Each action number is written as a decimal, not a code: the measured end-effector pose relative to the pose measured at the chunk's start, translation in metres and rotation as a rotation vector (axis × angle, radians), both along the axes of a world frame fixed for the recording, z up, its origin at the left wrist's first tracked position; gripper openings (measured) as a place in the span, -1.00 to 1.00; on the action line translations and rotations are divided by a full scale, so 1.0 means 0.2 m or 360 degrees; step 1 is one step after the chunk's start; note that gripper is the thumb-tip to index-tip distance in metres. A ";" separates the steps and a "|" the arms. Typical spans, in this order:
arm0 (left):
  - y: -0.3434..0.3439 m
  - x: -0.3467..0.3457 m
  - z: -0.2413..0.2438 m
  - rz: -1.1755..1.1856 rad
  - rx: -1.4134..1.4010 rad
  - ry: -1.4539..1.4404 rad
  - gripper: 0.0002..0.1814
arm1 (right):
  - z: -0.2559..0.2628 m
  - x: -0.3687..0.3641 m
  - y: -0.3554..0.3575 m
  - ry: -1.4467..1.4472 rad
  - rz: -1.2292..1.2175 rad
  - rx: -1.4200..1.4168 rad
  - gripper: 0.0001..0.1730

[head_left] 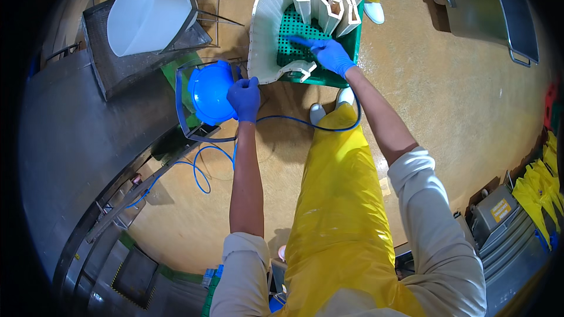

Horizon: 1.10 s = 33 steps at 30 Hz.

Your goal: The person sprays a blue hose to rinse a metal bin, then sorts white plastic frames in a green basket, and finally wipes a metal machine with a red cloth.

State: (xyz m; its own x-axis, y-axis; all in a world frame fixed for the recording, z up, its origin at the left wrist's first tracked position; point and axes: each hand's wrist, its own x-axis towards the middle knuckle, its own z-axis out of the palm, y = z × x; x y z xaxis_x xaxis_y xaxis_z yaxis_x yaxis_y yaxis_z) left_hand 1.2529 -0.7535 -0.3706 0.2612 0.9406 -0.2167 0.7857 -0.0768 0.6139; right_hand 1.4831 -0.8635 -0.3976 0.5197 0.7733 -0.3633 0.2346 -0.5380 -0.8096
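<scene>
My right hand (331, 55), in a blue glove, grips a slim blue tool (299, 40), whose exact kind is unclear. It points left over a green perforated crate (308, 78). A blue hose (304, 121) loops from beneath my right wrist toward the left. Sections of white plastic modular belt (269, 22) are in the crate; one curves along its left side and others stand folded at the far end. My left hand (245, 100), also gloved in blue, is curled at the belt's near left corner, beside a blue bucket (212, 92). Whether its fingers hold the belt is hidden.
A metal frame (179, 105) surrounds the blue bucket. Upper left, a white tub (141, 13) lies tilted over a metal tray (99, 48). A wheeled steel cart (478, 4) stands upper right. Beyond the crate is another person's white boot (374, 12). Coiled hose (200, 171) crosses the floor.
</scene>
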 end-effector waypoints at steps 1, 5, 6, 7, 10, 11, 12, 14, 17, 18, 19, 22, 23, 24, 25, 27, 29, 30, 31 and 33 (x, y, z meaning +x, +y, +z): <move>-0.01 0.00 0.01 0.0020 -0.0017 -0.0008 -0.73 | -0.02 0.00 0.00 0.0009 0.0070 0.0112 -0.64; -0.02 0.03 0.01 0.0055 -0.0053 -0.0049 -0.73 | -0.11 0.01 -0.05 -0.0003 0.0134 0.0020 -0.63; -0.01 0.01 0.00 0.0063 -0.0052 -0.0053 -0.73 | -0.06 0.00 -0.03 -0.0138 0.0117 -0.0010 -0.62; -0.01 0.01 0.01 0.0084 -0.0062 -0.0070 -0.74 | -0.01 -0.01 0.00 -0.0152 0.0030 -0.0014 -0.63; -0.01 0.01 0.01 0.0108 -0.0066 -0.0099 -0.74 | 0.15 -0.03 0.06 -0.0214 -0.0170 -0.0075 -0.62; -0.01 0.00 0.01 0.0105 -0.0042 -0.0086 -0.74 | 0.21 -0.04 0.09 -0.0241 -0.0181 -0.0122 -0.61; -0.01 0.01 0.01 0.0101 -0.0018 -0.0077 -0.75 | 0.24 -0.04 0.10 -0.0274 -0.0194 -0.0169 -0.60; -0.02 0.02 0.00 0.0098 -0.0022 -0.0156 -0.74 | 0.19 -0.02 0.12 -0.0235 -0.0066 -0.0122 -0.63; -0.01 -0.01 0.00 0.0134 -0.0024 -0.0252 -0.71 | 0.24 -0.06 0.15 -0.0218 -0.0067 -0.0025 -0.63; -0.02 -0.01 0.00 0.0150 -0.0025 -0.0287 -0.70 | 0.18 -0.04 0.13 -0.0175 -0.0052 0.0077 -0.63; -0.03 -0.01 0.00 0.0180 -0.0092 -0.0310 -0.69 | 0.13 -0.03 0.10 -0.0132 -0.0043 0.0174 -0.63; -0.12 -0.09 0.02 0.0275 -0.0286 -0.0450 -0.64 | 0.12 -0.04 0.04 -0.0155 -0.0045 0.0051 -0.64; -0.19 -0.14 0.02 0.0294 -0.0346 -0.0547 -0.63 | 0.15 -0.03 0.03 -0.0247 -0.0163 -0.0034 -0.64; -0.26 -0.20 0.01 0.0293 -0.0407 -0.0647 -0.62 | 0.13 0.01 -0.01 0.0008 -0.0002 -0.0160 -0.62; -0.34 -0.30 -0.04 0.0189 -0.0438 -0.0555 -0.63 | 0.15 0.01 -0.01 -0.0079 -0.0094 -0.0141 -0.62; -0.55 -0.56 -0.15 0.0036 -0.0493 -0.0254 -0.65 | 0.21 0.00 0.03 -0.0247 -0.0250 -0.0081 -0.61; -0.82 -0.84 -0.28 -0.0097 -0.0506 0.0126 -0.65 | 0.11 0.03 -0.03 -0.0246 -0.0027 0.0136 -0.63; -0.95 -0.98 -0.32 -0.0242 -0.0555 0.0270 -0.60 | 0.09 0.04 -0.05 -0.0246 0.0097 0.0138 -0.62; -1.07 -1.13 -0.33 -0.0469 -0.0564 0.0409 -0.54 | 0.10 0.05 -0.05 -0.0249 0.0218 0.0135 -0.62; -1.30 -1.44 -0.35 -0.0726 -0.1064 0.0904 -0.51 | 0.26 0.05 -0.02 -0.0322 0.0078 -0.0259 -0.64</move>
